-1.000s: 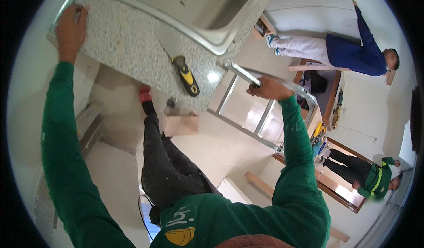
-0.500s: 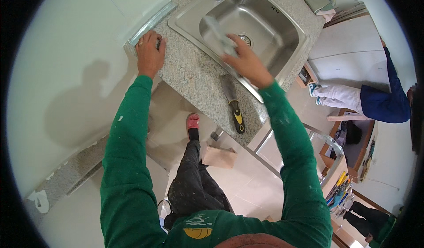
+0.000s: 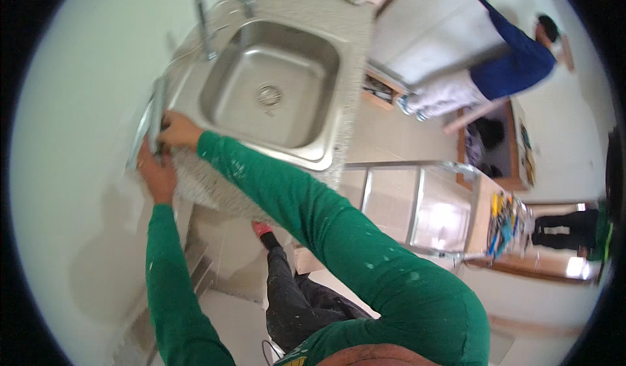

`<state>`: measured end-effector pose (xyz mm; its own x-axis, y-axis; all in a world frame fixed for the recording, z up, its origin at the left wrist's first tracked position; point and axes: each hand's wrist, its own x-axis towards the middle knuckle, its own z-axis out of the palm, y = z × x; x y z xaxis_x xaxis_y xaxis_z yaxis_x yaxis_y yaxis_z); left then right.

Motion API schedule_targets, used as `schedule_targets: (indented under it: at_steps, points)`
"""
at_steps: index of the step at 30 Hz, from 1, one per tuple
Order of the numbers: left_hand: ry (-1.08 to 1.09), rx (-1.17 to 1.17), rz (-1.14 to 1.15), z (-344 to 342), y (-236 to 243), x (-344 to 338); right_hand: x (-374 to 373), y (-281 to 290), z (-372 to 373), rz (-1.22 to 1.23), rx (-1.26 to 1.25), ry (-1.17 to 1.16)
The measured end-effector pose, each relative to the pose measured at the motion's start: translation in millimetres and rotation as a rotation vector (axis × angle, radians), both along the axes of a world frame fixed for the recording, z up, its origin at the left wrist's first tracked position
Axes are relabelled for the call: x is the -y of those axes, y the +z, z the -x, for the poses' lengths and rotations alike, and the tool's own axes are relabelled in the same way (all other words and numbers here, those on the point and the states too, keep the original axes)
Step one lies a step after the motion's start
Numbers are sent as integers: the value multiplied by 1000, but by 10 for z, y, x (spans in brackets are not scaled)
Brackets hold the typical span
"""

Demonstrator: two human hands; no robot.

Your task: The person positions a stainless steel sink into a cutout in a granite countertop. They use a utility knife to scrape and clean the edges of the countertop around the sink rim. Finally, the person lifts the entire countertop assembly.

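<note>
At the far left corner of the worktop [image 3: 208,187], right where it meets the pale wall [image 3: 78,138], both hands have come in close to each other. The right hand [image 3: 181,131] has its fingers closed around the lower part of a grey bar [image 3: 157,105], which stands out above the fingers alongside the metal trim [image 3: 138,131] at the wall. The left hand [image 3: 158,177] sits just below, fingers pointing toward the bar's lower end; it's blurred there, and I can't tell whether it grips anything or merely rests. Between the wall and the sink [image 3: 319,161] the working space is a narrow strip, with the sink's rim passing close to the right wrist and the tap [image 3: 201,14] arching beyond. The right sleeve [image 3: 313,203] reaches diagonally across, covering a stretch of the worktop's front edge. Under that edge shows a red shoe [image 3: 261,228]. Past the worktop's right edge the tiled floor [image 3: 381,131] gives some room, up to the metal ladder [image 3: 417,203], with tools [image 3: 502,222] bunched at its far end. Farther off, a person in a blue top [image 3: 512,66] reaches along a pale panel [image 3: 424,27], well apart from this corner.
</note>
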<state>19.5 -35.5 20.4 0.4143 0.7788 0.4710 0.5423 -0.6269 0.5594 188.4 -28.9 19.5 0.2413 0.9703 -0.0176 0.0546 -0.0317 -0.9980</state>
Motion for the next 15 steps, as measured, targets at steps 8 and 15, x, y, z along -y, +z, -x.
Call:
schedule_targets:
  at_steps: [8,15]
  points:
    - [57,-195,-53,31,59,31,1633,617,-1453,-71,248,-190]
    - [32,-113,-114,164,-12,-101,2839,507,-2638,532,833,-855]
